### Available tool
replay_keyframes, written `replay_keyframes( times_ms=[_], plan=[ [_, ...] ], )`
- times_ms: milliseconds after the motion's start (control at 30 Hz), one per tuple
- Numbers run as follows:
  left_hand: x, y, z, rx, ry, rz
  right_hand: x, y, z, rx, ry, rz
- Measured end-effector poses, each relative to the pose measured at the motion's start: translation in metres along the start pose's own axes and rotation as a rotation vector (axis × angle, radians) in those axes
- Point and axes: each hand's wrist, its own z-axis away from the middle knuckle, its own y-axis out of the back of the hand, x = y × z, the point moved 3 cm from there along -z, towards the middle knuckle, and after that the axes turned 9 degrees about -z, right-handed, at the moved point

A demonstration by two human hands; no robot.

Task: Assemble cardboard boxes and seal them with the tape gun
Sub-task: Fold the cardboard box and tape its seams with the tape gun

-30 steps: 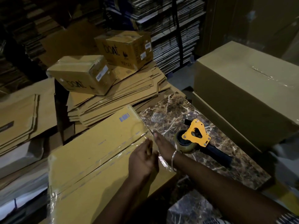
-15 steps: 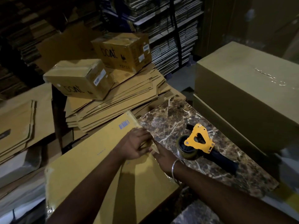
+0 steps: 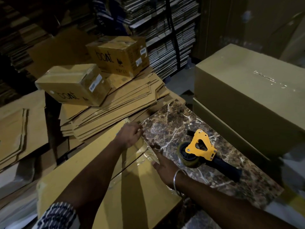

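Nearest: the yellow-brown box lies in front of the person, its top seam running from near left to far right with clear tape on it. Right hand rests flat at the box's right edge, fingers straight, pressing the tape end down over the edge; grasping nothing. A metal bangle is on that wrist.

Left hand is now at the far right corner of the box, fingers curled over the edge. Whether it pinches tape or just the cardboard, I cannot tell; it is dim there. A second ago this hand sat beside the right one on the seam end; half a second ago it was already moving up the edge. So the change: left hand has slid away along the end of the box toward the far corner, right hand stayed put.

Judgement: tape strip is laid, hands are smoothing the overhang, sealing of this seam nearly done.

Just right, on the marble slab, the tape gun lies untouched, same place as before, handle pointing near right.

Farther: flat cardboard stack with two printed boxes on top; big sealed box at right.
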Motion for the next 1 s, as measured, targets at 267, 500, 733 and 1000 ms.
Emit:
replay_keyframes(
  times_ms=[267,500,733,1000],
  plan=[
    [-0.042,-0.001,0.003,-0.005,0.390,0.065,0.006,-0.001,-0.003,-0.019,-0.007,-0.014],
    [-0.048,0.008,-0.024,-0.009,0.467,0.192,0.009,-0.003,-0.004,-0.014,-0.006,-0.086],
    [-0.050,0.005,-0.047,-0.130,0.562,0.164,0.009,-0.002,-0.004,-0.012,-0.017,-0.055],
    [-0.020,0.009,-0.057,-0.326,0.369,-0.444,0.011,-0.002,-0.006,-0.029,-0.026,-0.036]
  ],
)
